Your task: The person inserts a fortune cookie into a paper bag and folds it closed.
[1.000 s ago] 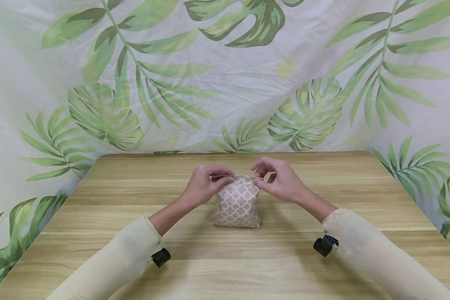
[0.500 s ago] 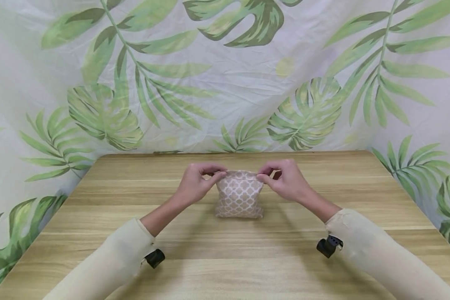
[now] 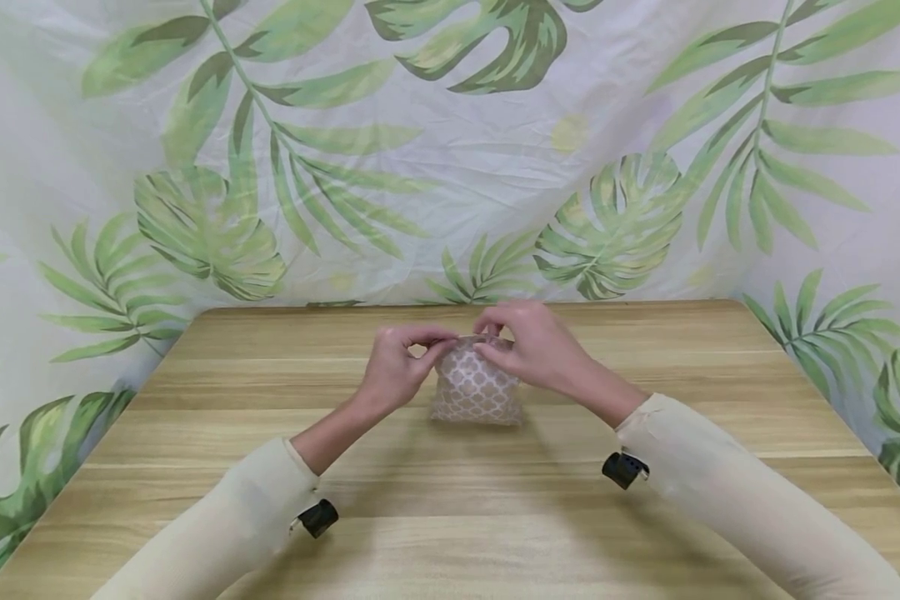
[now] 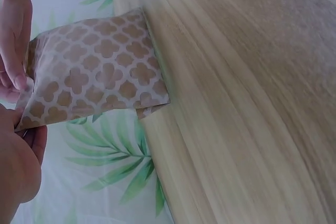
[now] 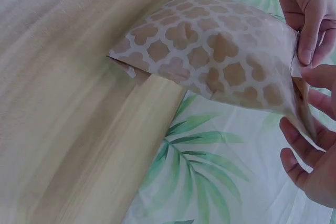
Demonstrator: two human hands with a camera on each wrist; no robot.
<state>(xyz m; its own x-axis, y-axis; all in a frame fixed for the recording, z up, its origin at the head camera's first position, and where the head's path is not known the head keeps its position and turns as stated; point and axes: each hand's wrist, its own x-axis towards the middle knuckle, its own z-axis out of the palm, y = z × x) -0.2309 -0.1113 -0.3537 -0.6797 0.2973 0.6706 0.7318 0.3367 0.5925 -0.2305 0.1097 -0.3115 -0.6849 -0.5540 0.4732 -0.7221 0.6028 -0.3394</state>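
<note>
Paper pouch (image 3: 476, 390) mid-table, top rim pinched by left hand (image 3: 393, 373) & right hand (image 3: 536, 350); closing step likely, next needs firm rim fold.

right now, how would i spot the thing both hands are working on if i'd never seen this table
Look at the middle of the wooden table before the leaf-print curtain. The small pouch stands there, its top edge pinched by the left hand and right hand. Its tan-and-white lattice pattern is unlike anything nearby.
</note>
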